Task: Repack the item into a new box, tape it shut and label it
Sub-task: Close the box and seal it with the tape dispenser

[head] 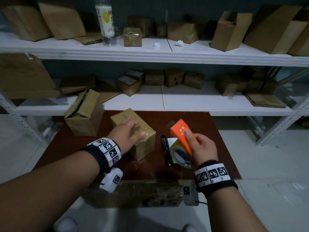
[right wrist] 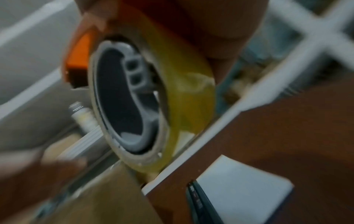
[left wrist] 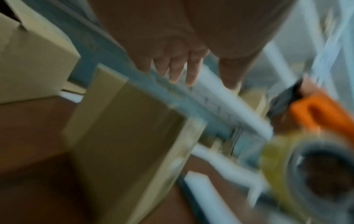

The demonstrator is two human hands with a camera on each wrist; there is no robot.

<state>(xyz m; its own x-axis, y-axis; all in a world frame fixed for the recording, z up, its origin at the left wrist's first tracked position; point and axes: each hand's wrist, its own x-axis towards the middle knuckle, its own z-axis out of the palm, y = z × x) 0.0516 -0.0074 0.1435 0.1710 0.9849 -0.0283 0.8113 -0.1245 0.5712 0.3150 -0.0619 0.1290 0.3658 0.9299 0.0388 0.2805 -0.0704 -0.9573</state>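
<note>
At the far left corner of the brown desk (head: pixel 217 148) stands an open cardboard box (head: pixel 83 118), its flaps raised. Just right of it, toward the middle of the desk, sits the closed box (head: pixel 133 131), a small brown carton turned at an angle, its top seam and near right corner covered in glossy clear tape. The left hand (head: pixel 128 134) lies on top of this box with fingers stretched out flat, gripping nothing. Between the box and the right hand, a black marker (head: pixel 165 148) lies on the desk beside a white label (head: pixel 173 141), partly hidden. Above them, toward the desk's right edge, the right hand (head: pixel 202 148) is closed around the orange tape dispenser (head: pixel 181 136), thumb pressed on its orange body, the yellowish tape roll (head: pixel 180 155) hanging below, apart from the box.
</note>
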